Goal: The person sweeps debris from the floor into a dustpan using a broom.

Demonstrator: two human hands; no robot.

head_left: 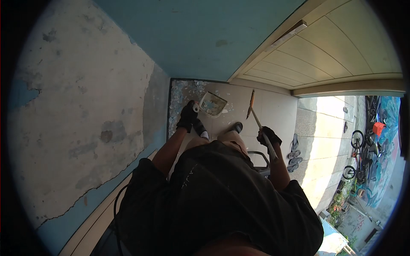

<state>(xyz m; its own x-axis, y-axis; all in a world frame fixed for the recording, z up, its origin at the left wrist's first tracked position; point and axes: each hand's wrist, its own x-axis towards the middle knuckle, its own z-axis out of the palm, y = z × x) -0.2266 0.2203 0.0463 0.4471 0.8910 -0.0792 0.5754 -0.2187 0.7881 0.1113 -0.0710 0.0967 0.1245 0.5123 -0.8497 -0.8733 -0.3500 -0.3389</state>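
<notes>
My left hand [187, 116], in a dark glove, is closed around the handle of a dustpan [225, 103]. Light paint flakes [210, 107] lie inside the pan, which rests on the floor by my foot. In my gloved right hand [269, 136] is the pale stick of a broom [258, 120]. The broom's narrow orange and dark head [251, 102] is to the right of the dustpan, apart from it. More paint chips [176, 96] are scattered along the base of the left wall and around the pan.
A wall [94, 102] with its blue paint largely stripped stands at left. Ahead are a blue wall [192, 38] and a cream door [307, 55]. Chair-like dark tubing [261, 157] is beside my right leg. Sandals [294, 153] lie at the tile edge; bicycles [357, 138] stand outside.
</notes>
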